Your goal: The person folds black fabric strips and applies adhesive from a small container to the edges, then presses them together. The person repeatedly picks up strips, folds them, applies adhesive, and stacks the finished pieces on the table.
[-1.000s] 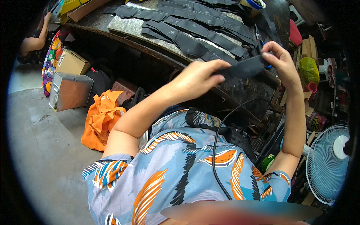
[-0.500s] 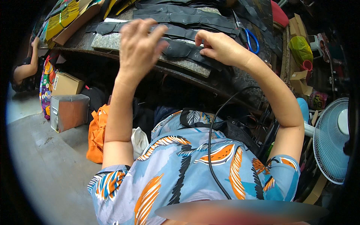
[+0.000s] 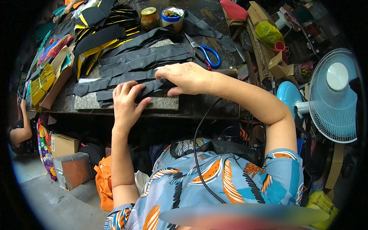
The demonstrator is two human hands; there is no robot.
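Several rows of dark grey, leather-like strips lie across a grey speckled slab (image 3: pixel 153 103) on the dark worktable. Over the nearest strip (image 3: pixel 104 96) lies my left hand (image 3: pixel 127 100), fingertips on it and thumb held apart. My right hand (image 3: pixel 187 78) reaches in from the right, thumb and fingers closed on the right end of that strip; the pinch itself is partly hidden by the hand. Just behind are further strips (image 3: pixel 149 56), laid overlapping in rows. Beyond my right hand, scissors (image 3: pixel 209 55) with blue handles rest on the table.
Two jars (image 3: pixel 150 18) stand at the back. Black and yellow stacked pieces (image 3: pixel 96 46) and a cardboard box (image 3: pixel 57 86) fill the left side. A short rod (image 3: pixel 227 71) lies near my right forearm. To the right stands a fan (image 3: pixel 333 96). Another person's arm (image 3: pixel 23 128) shows far left.
My left hand has come down from above the strips onto the nearest one. My right hand has moved left along it. The view has shifted, showing more of the table's back.
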